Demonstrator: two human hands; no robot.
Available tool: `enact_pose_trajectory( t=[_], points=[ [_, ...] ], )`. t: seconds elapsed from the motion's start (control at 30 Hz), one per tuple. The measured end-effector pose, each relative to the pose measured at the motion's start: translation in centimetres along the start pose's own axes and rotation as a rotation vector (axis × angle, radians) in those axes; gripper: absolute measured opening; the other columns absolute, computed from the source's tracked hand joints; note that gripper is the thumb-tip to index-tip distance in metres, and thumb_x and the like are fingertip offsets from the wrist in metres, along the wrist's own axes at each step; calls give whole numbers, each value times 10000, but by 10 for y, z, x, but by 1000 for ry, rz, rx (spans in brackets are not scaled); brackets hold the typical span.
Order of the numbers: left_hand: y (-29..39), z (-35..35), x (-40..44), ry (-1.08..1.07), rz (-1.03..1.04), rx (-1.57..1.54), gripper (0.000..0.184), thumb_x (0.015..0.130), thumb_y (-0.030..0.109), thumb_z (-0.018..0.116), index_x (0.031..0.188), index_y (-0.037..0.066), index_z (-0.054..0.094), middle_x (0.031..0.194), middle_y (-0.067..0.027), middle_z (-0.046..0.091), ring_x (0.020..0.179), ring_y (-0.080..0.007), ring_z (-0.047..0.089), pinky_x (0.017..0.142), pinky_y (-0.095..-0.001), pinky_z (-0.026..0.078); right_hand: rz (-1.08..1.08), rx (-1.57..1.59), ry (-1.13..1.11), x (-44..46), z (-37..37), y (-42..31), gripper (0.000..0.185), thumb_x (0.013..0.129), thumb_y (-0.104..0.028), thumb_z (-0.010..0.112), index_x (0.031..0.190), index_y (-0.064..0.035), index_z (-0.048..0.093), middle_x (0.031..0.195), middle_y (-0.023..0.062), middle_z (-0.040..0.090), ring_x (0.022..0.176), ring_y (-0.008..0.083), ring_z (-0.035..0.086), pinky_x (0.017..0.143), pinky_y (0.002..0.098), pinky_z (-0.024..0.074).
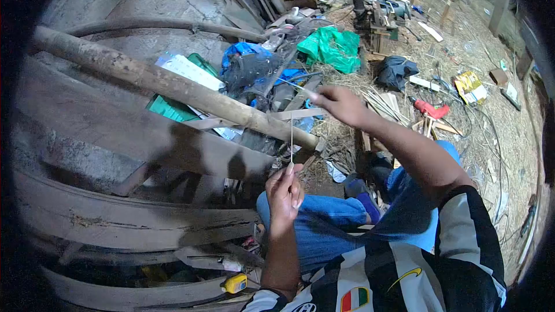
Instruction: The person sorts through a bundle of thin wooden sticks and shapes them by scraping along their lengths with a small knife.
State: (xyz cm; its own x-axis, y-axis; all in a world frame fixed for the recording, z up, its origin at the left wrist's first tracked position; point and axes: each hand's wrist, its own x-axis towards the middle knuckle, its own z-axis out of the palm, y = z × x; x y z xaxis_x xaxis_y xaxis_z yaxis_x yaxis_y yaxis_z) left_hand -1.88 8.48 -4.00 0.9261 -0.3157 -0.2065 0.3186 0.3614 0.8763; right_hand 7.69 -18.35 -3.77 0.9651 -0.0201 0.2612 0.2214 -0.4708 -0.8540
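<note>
Thin stick [292,138], pinched in left fingers [295,189], slim rod [294,84], pinched in right fingers [332,95]

Straw-strewn floor [483,52], seen clockwise about the view's ctr., bears a green plastic sheet [329,49] at approx. 1 o'clock, blk. plastic bag [396,73] at 2, yellow pkt. [471,87] betw. 2 and 3, red pwr. tool [430,109] near 3.
</note>
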Motion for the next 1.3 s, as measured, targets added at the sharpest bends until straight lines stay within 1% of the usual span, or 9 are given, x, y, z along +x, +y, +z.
enact_pose_trajectory(
  t=[0.1,0.2,0.3,0.6,0.77,0.83,0.93,1.03,1.3],
  points=[
    [-6,7,5,-101,3,-24,320,1048,214,493,1137,-62,630,567,7,445,351,-67,331,334,-236,313,3,369,-135,-10,7,-27,445,941,-431,649,984,8,708,756,95,653,722,138,560,696,343,459],
    [-8,15,6,-182,-42,-39,348,1051,232,480,1143,-72,621,576,-5,461,349,-84,352,338,-250,336,16,403,-162,-12,6,-31,372,936,-357,674,991,9,709,753,72,664,724,120,559,698,347,459],
    [-8,25,13,-104,-2,33,357,1050,250,487,1128,-71,623,583,-7,474,353,-93,364,342,-258,344,79,382,-177,-12,1,-29,329,939,-306,673,1000,15,706,764,78,671,743,115,569,714,348,467],
    [3,55,25,-36,58,279,308,1028,253,556,1065,-38,652,545,8,453,352,-81,379,346,-254,342,-6,364,28,-14,-8,-37,331,948,-314,659,993,9,713,767,107,689,714,141,587,706,369,484],
    [5,57,28,-41,137,196,281,1018,218,576,1050,-46,670,557,4,478,357,-57,373,346,-233,331,3,315,25,-11,-15,-33,405,974,-413,607,952,-25,718,698,120,642,675,140,564,665,362,471],
    [9,58,29,-24,157,202,276,1024,220,562,1051,-34,667,532,14,450,348,-62,363,344,-238,329,-65,369,48,-15,-21,-37,438,1000,-457,538,963,-58,716,702,128,639,663,189,607,658,383,480],
    [16,60,28,7,180,200,274,1031,225,546,1048,-21,665,503,25,418,336,-65,344,338,-241,318,-168,53,74,-22,-28,-46,419,1013,-444,468,967,-76,662,796,174,671,765,406,657,674,490,505],
    [21,64,27,28,200,184,278,1031,235,549,1036,-18,664,496,28,413,331,-60,325,324,-237,287,-310,-259,22,-31,-26,-53,365,997,-417,484,947,-80,614,775,185,656,759,412,651,643,524,494],
    [25,67,27,91,259,277,257,1025,201,560,987,-24,677,463,36,374,325,-58,318,316,-229,272,-452,-413,17,-38,-12,-52,341,968,-450,512,939,-123,606,721,149,653,659,394,649,563,536,495]
  ],
)
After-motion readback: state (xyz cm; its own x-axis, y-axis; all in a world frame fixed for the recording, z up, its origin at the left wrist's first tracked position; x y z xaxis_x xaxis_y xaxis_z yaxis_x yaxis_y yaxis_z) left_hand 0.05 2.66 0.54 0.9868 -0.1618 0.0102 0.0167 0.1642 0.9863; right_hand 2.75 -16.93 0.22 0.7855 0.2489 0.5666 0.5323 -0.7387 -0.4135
